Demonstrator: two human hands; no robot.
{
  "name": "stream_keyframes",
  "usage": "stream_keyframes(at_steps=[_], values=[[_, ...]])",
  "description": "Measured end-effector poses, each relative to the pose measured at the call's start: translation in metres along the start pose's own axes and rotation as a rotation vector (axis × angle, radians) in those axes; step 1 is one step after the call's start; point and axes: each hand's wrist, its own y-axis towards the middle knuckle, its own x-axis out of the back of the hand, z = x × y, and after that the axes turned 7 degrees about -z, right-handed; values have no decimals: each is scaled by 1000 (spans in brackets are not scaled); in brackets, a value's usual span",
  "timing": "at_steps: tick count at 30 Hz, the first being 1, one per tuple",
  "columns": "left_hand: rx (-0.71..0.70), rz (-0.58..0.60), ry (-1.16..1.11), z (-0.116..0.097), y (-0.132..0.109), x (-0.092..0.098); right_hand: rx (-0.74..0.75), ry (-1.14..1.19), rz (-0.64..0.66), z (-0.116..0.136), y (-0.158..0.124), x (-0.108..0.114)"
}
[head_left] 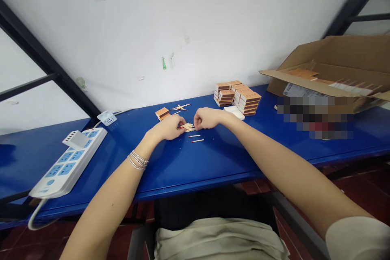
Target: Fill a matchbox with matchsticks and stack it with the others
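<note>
The left hand [171,127] and right hand [207,118] are curling narrowly at opposite ends of red-tipped wooden matches [189,127] on the blue table [195,166], left of stacked orange cardboard matchboxes [248,96]; whether they're pinching, I cannot tell.

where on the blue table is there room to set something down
Free: blue table between the two loose matches and its front edge; also between the power strip and left hand. Crowded: around the match pile, matchbox stacks and right hand.
</note>
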Motion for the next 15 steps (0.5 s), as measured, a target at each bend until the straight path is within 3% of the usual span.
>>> stream_keyframes(at_steps=[7, 15], values=[[57, 5, -47, -8, -2, 4, -47, -32, -59, -11, -9, 18], [0, -8, -19, 0, 0, 1, 81, 127, 150, -4, -7, 10]])
